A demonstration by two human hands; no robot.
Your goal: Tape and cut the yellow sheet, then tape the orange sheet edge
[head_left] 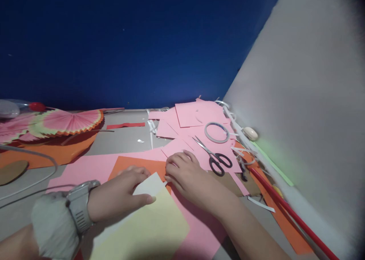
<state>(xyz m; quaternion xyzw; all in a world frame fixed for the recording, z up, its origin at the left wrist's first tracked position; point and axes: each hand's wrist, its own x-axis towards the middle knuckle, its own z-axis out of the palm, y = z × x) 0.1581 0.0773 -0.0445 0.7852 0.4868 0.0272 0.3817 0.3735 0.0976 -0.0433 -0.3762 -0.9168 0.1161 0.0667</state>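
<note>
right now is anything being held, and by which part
The left hand holds the pale paper near its far corner, thumb on top; for the right hand, I can't tell.

- The head camera looked forward and down, close above the left hand (121, 193) at seven o'clock, right hand (185, 174) at six.
- It faced a blue wall (137, 47) at twelve.

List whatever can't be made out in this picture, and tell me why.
All in the head view:
- Yellow sheet: its near end is cut off by the bottom edge.
- Whatever lies under the right hand: hidden by the hand itself.
- Watch: its display is too edge-on to read.
- Brown disc: cut off by the left edge.
- Red rod: its near end is cut off by the bottom edge.
</note>
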